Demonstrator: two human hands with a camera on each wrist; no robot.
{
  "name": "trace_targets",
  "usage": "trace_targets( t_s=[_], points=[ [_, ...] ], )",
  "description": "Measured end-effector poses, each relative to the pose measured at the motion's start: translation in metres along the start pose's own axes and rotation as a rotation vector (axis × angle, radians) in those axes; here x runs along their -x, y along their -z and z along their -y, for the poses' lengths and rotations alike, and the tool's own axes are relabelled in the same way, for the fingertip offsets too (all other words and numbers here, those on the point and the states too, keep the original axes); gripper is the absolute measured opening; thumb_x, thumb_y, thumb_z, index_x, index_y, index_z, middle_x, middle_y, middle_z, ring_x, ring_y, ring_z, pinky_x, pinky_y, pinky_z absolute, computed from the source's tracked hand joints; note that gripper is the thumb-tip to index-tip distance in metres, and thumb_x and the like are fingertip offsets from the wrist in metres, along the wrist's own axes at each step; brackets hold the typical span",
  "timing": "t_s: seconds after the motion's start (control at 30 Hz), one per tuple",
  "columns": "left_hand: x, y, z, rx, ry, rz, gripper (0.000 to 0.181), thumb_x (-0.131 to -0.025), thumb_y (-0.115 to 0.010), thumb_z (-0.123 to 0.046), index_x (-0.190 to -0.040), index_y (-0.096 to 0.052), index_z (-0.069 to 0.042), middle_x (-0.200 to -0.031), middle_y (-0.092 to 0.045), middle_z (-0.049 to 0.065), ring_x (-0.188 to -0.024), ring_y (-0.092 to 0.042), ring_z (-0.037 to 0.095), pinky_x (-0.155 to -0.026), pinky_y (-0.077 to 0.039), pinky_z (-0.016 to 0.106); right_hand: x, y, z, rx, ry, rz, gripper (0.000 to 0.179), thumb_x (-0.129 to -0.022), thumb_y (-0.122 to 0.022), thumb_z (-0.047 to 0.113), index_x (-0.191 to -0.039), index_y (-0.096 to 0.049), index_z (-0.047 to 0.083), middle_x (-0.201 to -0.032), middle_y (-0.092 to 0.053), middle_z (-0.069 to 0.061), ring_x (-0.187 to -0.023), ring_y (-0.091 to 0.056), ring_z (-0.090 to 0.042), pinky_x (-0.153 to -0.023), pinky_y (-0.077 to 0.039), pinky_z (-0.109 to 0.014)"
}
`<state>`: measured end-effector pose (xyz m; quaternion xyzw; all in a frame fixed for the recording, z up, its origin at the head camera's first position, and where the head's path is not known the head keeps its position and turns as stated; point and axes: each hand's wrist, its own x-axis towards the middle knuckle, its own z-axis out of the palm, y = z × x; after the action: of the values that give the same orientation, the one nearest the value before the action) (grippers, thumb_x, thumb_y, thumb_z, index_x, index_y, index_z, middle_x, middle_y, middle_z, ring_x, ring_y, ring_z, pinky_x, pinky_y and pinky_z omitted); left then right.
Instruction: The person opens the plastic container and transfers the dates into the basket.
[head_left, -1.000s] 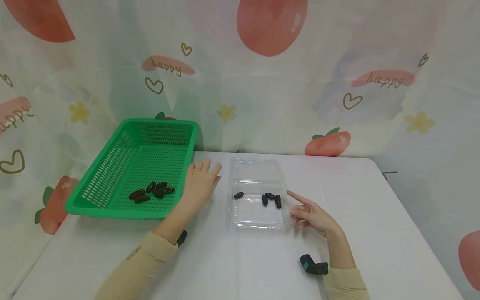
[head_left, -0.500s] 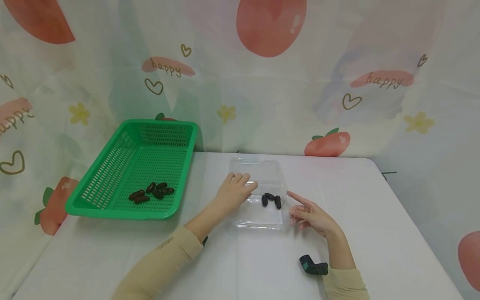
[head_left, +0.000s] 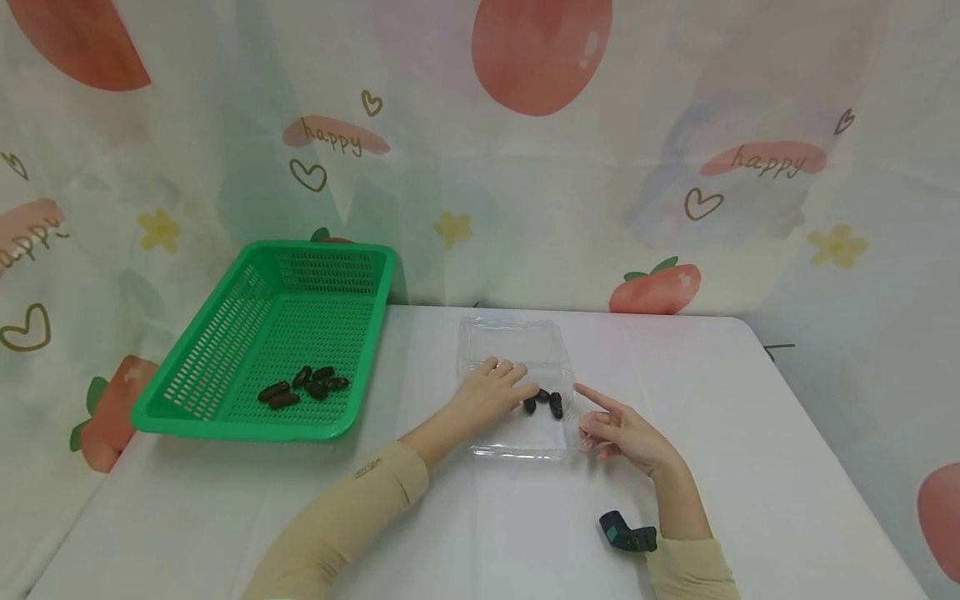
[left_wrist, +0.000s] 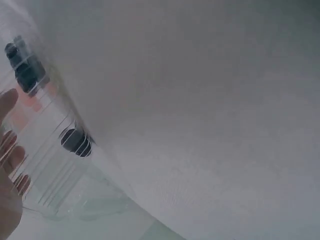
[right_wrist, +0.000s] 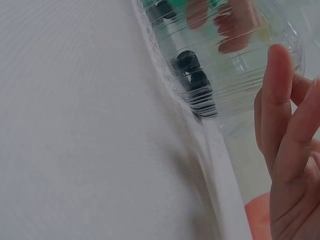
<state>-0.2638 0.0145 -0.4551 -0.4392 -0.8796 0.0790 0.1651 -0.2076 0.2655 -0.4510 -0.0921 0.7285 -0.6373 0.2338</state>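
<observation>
Printed backdrop [head_left: 525,200], with fruit and heart motifs, rising behind the white-covered counter [head_left: 735,433]. Green basket [head_left: 225,427], at the left of the counter, its contents unaltered over the interval shown. Clear hinged box [head_left: 517,452], near the counter's middle, its lid [head_left: 513,340] folded back toward the backdrop. Left hand [head_left: 491,396], above the box: one second earlier it was beside the basket's right rim; it has since crossed to the box and shifted rightward within it. Thumb and fingers stand apart, with no piece discernible between them. Right hand [head_left: 622,429], unchanged at the box's right side: index finger extended toward the wall, the others bent, nothing visible in its grasp; contact with the wall cannot be confirmed. Black wrist device [head_left: 628,533], below the right hand. Dark oblong pieces [head_left: 556,405], smallest: three visible near the box's right wall, another dark form [left_wrist: 75,142] seen through the box in the left wrist view; a further cluster [head_left: 317,389] in the basket. The shift suggests that the work now centres on the box, with the basket's share still outstanding.
</observation>
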Motion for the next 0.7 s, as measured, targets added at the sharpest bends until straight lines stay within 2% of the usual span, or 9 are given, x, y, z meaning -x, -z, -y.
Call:
trace_targets(
  t_s=[0.13,0.4,0.7],
  points=[
    [-0.0024,-0.0013,-0.0027,0.012,-0.025,0.049,0.03,-0.089,-0.058,-0.029,-0.117,-0.048,-0.03,-0.12,-0.046,-0.002,-0.109,-0.047,0.016,-0.093,-0.036,0.032,-0.0005,0.0007,-0.0008,-0.003,-0.006,0.001,0.07,-0.09,-0.056,0.01,-0.145,-0.013,0.004,-0.08,-0.061,0.005,-0.068,-0.062,-0.008,-0.052,-0.048,-0.02],
    [-0.0054,-0.0042,-0.0057,-0.045,-0.026,0.136,0.034,-0.091,-0.053,-0.031,-0.124,-0.047,-0.034,-0.127,-0.044,-0.004,-0.115,-0.044,0.015,-0.099,-0.034,0.035,-0.0015,0.0005,-0.0014,0.005,-0.01,0.0,0.07,-0.09,-0.056,0.01,-0.146,-0.014,0.005,-0.08,-0.061,0.004,-0.068,-0.062,-0.008,-0.052,-0.048,-0.021],
    [-0.0067,-0.0072,-0.0078,-0.121,-0.018,0.141,0.022,-0.094,-0.046,-0.033,-0.114,-0.056,-0.032,-0.121,-0.044,-0.006,-0.11,-0.043,0.013,-0.097,-0.034,0.033,-0.0017,0.0002,-0.0008,-0.001,-0.012,-0.006,0.07,-0.09,-0.056,0.009,-0.145,-0.014,0.005,-0.081,-0.061,0.003,-0.067,-0.061,-0.008,-0.052,-0.048,-0.02]
  ],
)
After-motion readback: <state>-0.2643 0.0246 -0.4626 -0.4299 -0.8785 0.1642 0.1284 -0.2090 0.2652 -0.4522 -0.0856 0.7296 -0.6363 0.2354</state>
